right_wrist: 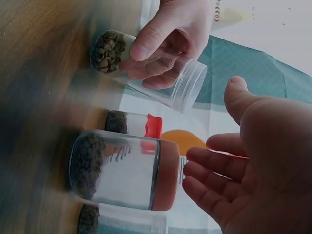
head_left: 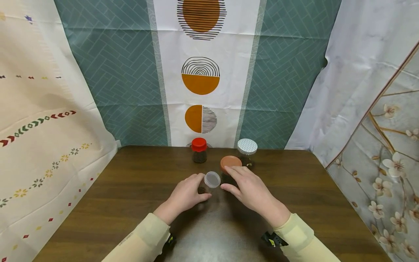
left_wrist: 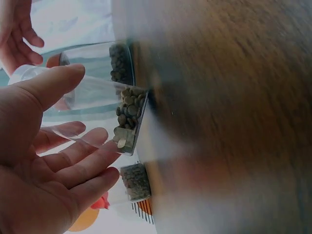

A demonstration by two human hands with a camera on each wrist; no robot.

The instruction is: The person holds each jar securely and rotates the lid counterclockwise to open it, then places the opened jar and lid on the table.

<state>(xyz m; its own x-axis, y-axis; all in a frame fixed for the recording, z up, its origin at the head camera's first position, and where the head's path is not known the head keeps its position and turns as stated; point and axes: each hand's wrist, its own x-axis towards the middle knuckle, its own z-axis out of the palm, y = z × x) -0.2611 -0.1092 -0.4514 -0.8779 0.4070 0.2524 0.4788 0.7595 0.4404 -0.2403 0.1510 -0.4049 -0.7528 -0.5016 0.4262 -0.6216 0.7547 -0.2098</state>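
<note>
My left hand [head_left: 186, 194] holds a clear jar [right_wrist: 146, 73] with a translucent lid [head_left: 212, 179], thumb on one side and fingers on the other. Small brown pieces [left_wrist: 130, 109] lie in the bottom of this jar, which leans to one side. Whether its base edge touches the table, I cannot tell. My right hand [head_left: 248, 187] hovers with loosely spread fingers by a wider glass jar [right_wrist: 124, 170] with an orange-brown lid [head_left: 230, 162]. In the right wrist view a small gap shows between those fingertips and the lid. Dark pieces fill the lower part of the wider jar.
Behind the left hand stands a small jar with a red lid [head_left: 199, 144]. A jar with a white patterned lid [head_left: 247, 146] is at the back right. All stand on a brown wooden table [head_left: 137, 171], with patterned cloth [head_left: 124, 72] hanging behind it.
</note>
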